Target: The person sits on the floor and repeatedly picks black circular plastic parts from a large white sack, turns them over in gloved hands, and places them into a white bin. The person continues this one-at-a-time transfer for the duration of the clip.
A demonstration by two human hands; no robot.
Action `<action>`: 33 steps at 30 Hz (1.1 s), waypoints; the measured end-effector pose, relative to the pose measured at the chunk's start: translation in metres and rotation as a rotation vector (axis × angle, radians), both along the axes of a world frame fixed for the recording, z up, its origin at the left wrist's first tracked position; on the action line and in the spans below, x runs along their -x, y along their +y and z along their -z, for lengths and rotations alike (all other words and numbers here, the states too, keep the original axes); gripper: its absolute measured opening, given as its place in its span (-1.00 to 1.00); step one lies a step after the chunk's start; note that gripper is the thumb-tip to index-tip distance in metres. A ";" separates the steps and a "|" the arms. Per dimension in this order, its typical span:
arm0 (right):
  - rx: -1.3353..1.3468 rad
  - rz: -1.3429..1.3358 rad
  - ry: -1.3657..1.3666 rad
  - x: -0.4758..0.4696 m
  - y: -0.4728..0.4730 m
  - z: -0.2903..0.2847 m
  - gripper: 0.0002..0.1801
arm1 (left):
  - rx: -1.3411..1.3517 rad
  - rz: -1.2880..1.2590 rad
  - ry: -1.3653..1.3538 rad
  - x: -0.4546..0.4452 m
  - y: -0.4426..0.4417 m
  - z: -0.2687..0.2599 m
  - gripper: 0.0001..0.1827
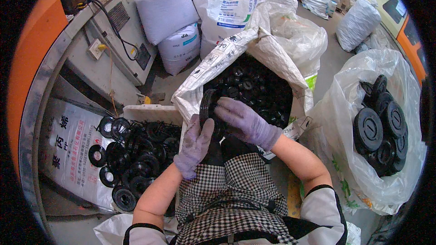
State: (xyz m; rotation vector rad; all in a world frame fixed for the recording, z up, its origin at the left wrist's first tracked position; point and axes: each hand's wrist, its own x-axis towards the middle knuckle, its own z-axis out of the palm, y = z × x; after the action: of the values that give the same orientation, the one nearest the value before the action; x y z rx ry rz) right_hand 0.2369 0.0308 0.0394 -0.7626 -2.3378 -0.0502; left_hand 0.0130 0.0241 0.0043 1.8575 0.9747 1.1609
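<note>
My left hand (197, 144), in a lavender glove, holds a black ribbed round plastic part (207, 105) on edge between thumb and fingers, over the near side of an open woven sack (214, 59). Beside it, my right hand (243, 122), gloved alike, has its fingertips close to the part's right side; whether they touch it, or hold something of their own, is hidden. Small black plastic pieces (247, 83) fill the sack. To the left, black plastic rings and discs (138, 177) lie heaped, some on a white printed bag (73, 149).
At the right, a clear plastic bag (337, 88) holds large black round caps (369, 128). Full white sacks (167, 5) stand behind the open sack. A grey machine cabinet (119, 41) with hanging black cables is at the left. A tied sack (357, 23) stands on the floor farther back.
</note>
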 end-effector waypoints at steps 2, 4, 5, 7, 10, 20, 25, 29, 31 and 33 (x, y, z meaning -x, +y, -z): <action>-0.234 -0.033 -0.194 -0.003 0.002 -0.009 -0.13 | -0.001 0.035 -0.024 0.003 -0.001 0.003 -0.62; 0.163 0.094 0.112 -0.001 -0.013 -0.017 -0.19 | 0.106 0.089 0.042 -0.004 -0.009 -0.026 -0.53; 0.359 0.153 0.266 0.002 -0.019 -0.018 -0.22 | 0.026 0.070 0.051 -0.005 -0.009 -0.019 -0.53; 0.710 0.217 0.465 0.007 -0.019 -0.014 -0.21 | -0.137 0.036 0.067 -0.012 -0.008 -0.017 -0.53; 1.224 0.279 0.644 0.012 -0.017 -0.023 -0.18 | -0.040 0.117 0.230 -0.004 -0.008 -0.030 -0.48; 0.933 0.159 0.480 0.001 -0.015 -0.010 -0.35 | -0.291 0.100 0.206 -0.013 -0.018 -0.025 -0.31; 0.918 0.084 0.660 0.004 -0.013 0.001 -0.39 | -0.328 0.126 0.319 -0.008 -0.015 -0.019 -0.18; 0.085 -0.027 0.082 -0.004 -0.010 -0.013 -0.29 | 0.370 0.176 -0.095 -0.001 -0.012 -0.023 -0.39; -0.035 -0.056 -0.023 -0.008 -0.006 -0.016 -0.28 | 0.480 0.209 -0.235 -0.004 -0.016 -0.035 -0.41; -0.032 -0.083 -0.012 -0.009 -0.006 -0.017 -0.27 | 0.429 0.204 -0.214 -0.005 -0.014 -0.027 -0.40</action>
State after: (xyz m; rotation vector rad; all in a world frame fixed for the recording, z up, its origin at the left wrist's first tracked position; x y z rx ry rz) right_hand 0.2459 0.0247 0.0562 -0.6501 -2.3717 -0.0556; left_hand 0.0176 0.0097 0.0315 1.4217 0.8154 0.9198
